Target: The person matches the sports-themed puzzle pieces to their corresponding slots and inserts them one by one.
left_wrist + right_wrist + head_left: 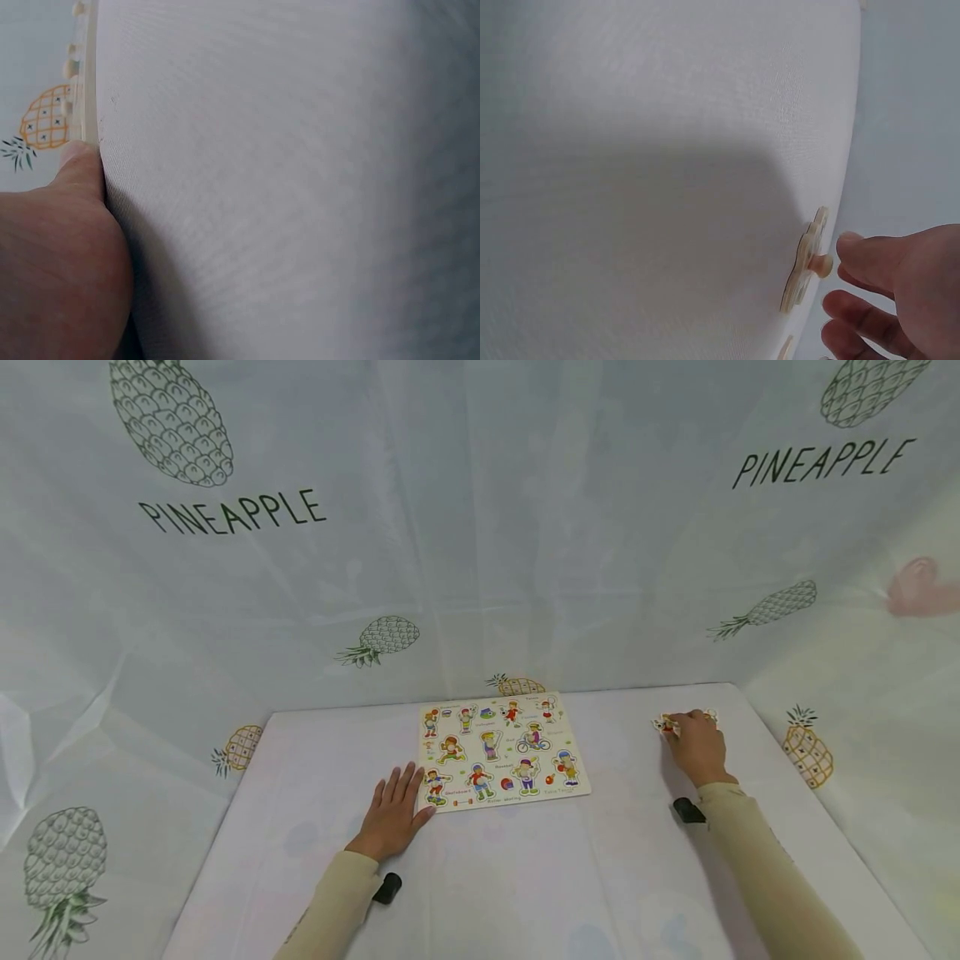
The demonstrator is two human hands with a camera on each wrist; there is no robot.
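A pale wooden puzzle board (558, 745) with several knobbed sports figures lies at the table's far middle. My left hand (390, 814) rests spread at its lower left corner; in the left wrist view the thumb (81, 169) is right at the board's edge (91, 90). At the far right, my right hand (697, 749) is over a small figure-shaped puzzle piece (666, 724). The right wrist view shows the piece (802, 262) flat on the table, its knob (822, 265) just beyond the bent thumb and fingers, with a gap between. Another piece (711, 716) lies behind this hand.
The table (510, 877) has a white cloth with faint prints. A pineapple-print sheet (480, 527) hangs close behind its far edge and along the sides. Black wrist cameras (387, 888) sit under both wrists.
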